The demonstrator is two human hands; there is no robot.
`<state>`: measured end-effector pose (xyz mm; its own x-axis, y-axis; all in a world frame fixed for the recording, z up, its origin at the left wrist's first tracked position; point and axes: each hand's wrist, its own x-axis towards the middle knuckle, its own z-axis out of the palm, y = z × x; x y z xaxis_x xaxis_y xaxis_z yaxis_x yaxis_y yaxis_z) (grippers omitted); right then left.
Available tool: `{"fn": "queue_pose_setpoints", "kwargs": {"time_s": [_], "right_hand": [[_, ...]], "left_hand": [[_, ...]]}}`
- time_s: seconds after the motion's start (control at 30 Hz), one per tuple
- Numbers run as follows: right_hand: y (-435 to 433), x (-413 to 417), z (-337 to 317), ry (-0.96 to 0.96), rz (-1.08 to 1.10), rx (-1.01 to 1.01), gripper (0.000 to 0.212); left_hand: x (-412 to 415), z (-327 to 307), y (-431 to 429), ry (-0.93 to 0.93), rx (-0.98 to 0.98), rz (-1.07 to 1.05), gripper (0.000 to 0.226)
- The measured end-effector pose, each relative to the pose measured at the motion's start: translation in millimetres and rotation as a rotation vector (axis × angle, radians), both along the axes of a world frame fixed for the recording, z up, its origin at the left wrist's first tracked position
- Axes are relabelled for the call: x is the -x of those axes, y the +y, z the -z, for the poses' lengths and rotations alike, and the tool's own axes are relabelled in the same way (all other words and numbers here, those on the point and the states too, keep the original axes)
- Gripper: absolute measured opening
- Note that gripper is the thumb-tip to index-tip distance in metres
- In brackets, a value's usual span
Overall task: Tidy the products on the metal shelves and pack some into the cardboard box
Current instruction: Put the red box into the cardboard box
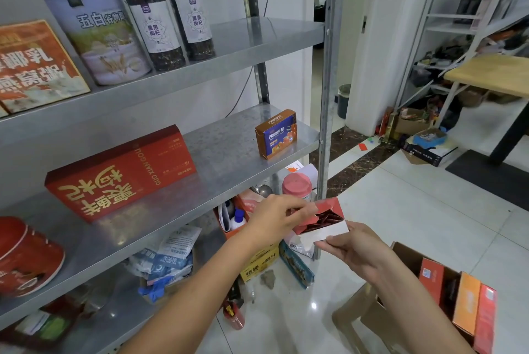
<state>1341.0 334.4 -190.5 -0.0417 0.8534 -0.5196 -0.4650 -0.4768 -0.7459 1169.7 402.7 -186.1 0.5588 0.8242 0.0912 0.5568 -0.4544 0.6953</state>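
Both hands hold a small red box [329,215] in front of the metal shelves [229,153]; its lid is open and dark red sachets show inside. My left hand [279,219] pinches the box's left end. My right hand [352,248] grips the white flap on its near side. The cardboard box [406,256] stands at the lower right on a wooden stool, with red and orange cartons upright in it. On the middle shelf lie a large red carton [120,173] and a small orange-and-blue box [276,134].
The top shelf carries two dark jars [171,13], a white canister [100,36] and an orange carton [34,64]. A red tin [25,256] lies at the middle shelf's left end. Bags and cartons crowd the floor under the shelves. A wooden table [492,73] stands at right.
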Motion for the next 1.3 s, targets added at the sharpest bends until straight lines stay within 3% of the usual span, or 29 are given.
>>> {"fn": "queue_pose_setpoints", "kwargs": {"time_s": [0.17,0.37,0.43,0.57,0.63,0.77,0.87,1.07,1.17,1.3], "right_hand": [[-5,-10,-1,0.016,-0.006,-0.066,0.032],[-14,-28,-1,0.15,-0.004,-0.121,0.027],[-19,-38,-2,0.272,0.006,-0.107,0.04],[-24,-53,-3,0.355,-0.001,-0.105,0.091],[-26,-55,-3,0.354,0.001,-0.115,0.099],[-30,-57,-2,0.378,0.047,-0.101,0.064],[-30,-54,-2,0.378,0.057,-0.094,0.051],[-20,-35,0,0.392,0.106,-0.17,0.05],[-12,-24,3,0.481,0.115,-0.187,0.062],[1,-5,2,0.561,0.128,-0.13,0.105]], "left_hand": [[-14,9,-7,-0.232,0.128,-0.091,0.036],[-34,14,-16,-0.313,0.134,-0.115,0.039],[-39,13,-18,-0.345,0.122,-0.104,0.041],[-54,7,-23,-0.327,0.037,-0.104,0.032],[-61,5,-26,-0.335,0.029,-0.114,0.03],[-65,6,-27,-0.309,0.05,-0.114,0.03],[-65,8,-27,-0.307,0.016,-0.167,0.023],[-55,3,-14,-0.332,-0.081,-0.176,0.019],[-41,3,-2,-0.365,-0.163,-0.078,0.021],[-19,13,14,-0.342,-0.301,0.085,0.027]]}}
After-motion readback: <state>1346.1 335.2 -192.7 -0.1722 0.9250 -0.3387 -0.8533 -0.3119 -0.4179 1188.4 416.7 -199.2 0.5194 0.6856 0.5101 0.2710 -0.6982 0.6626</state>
